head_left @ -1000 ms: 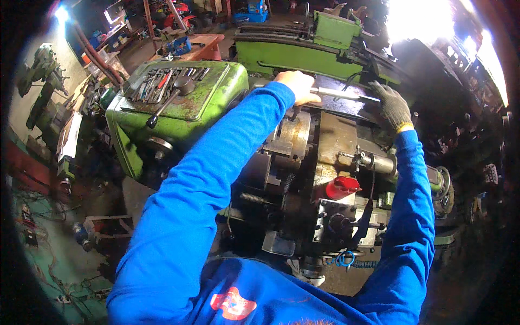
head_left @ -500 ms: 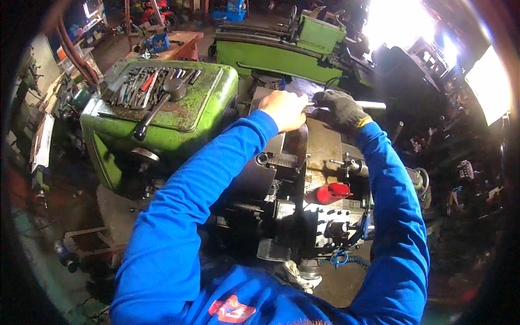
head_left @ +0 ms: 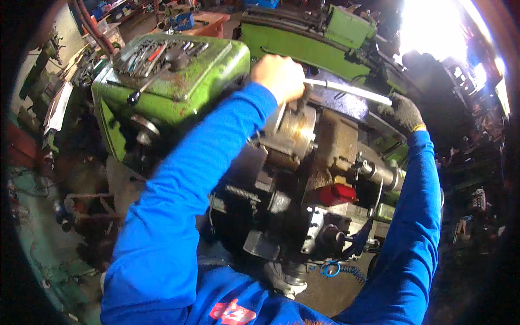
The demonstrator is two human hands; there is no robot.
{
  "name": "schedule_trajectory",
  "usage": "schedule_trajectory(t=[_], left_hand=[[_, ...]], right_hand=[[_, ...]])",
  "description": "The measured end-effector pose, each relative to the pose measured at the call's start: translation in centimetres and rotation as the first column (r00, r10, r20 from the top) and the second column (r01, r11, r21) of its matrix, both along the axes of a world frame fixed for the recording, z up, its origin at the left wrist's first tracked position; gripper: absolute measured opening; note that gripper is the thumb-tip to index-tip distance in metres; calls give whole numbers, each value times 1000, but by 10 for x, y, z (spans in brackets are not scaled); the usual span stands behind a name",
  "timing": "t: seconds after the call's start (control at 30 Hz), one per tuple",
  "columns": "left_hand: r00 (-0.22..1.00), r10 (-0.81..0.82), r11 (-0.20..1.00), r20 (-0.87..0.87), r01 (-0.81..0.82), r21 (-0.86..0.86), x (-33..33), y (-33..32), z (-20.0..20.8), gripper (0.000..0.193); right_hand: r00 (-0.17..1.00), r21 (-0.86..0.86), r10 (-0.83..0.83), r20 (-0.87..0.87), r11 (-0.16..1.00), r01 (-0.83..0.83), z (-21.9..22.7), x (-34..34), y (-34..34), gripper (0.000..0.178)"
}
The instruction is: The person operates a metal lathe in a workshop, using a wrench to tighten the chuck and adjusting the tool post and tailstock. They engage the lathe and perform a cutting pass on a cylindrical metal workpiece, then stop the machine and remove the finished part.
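I lean over a green lathe (head_left: 179, 97). My bare left hand (head_left: 280, 76) is closed around one end of a long grey metal bar (head_left: 346, 90) that lies across the top of the machine above the round chuck (head_left: 292, 132). My right hand (head_left: 405, 112), in a dark glove with a yellow cuff, grips the bar's far right end. Both blue sleeves reach up from the lower edge.
Wrenches and other hand tools (head_left: 157, 54) lie in the tray on the headstock. A red knob (head_left: 336, 193) sits on the carriage, with a blue coiled hose (head_left: 336, 269) below it. A second green machine (head_left: 325, 40) stands behind. Glaring light (head_left: 433, 27) fills the upper right.
Half a second ago my gloved right hand was right beside my left hand on the bar; it has slid out to the bar's right end. My head has moved closer.
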State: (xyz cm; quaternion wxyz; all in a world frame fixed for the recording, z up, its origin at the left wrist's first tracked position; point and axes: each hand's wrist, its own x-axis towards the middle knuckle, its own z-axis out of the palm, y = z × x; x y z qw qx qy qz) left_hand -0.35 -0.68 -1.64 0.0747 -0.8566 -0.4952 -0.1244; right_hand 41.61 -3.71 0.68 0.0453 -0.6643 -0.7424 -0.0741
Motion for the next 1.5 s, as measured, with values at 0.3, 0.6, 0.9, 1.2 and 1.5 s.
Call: schedule_trajectory(t=[0.3, 0.6, 0.9, 1.2, 1.5], left_hand=[[994, 59, 998, -94, -58, 15, 5, 7, 7, 37], [986, -62, 998, -156, 65, 15, -8, 29, 4, 33], [993, -100, 995, -57, 99, -24, -9, 33, 5, 34], [963, -258, 965, -73, 260, 19, -19, 37, 1, 32], [935, -341, 892, 100, 355, -280, -6, 24, 27, 46]], right_hand=[[983, -47, -185, -5, 982, 184, 23, -50, -40, 80], [968, -62, -246, 60, 966, 249, 38, -69, -100, 83], [944, -70, -306, 120, 946, 316, 32, -57, -77, 86], [878, -115, -463, 123, 872, 476, 33, -88, -110, 60], [919, 495, -271, -288, 779, 385, 32, -120, -215, 53]])
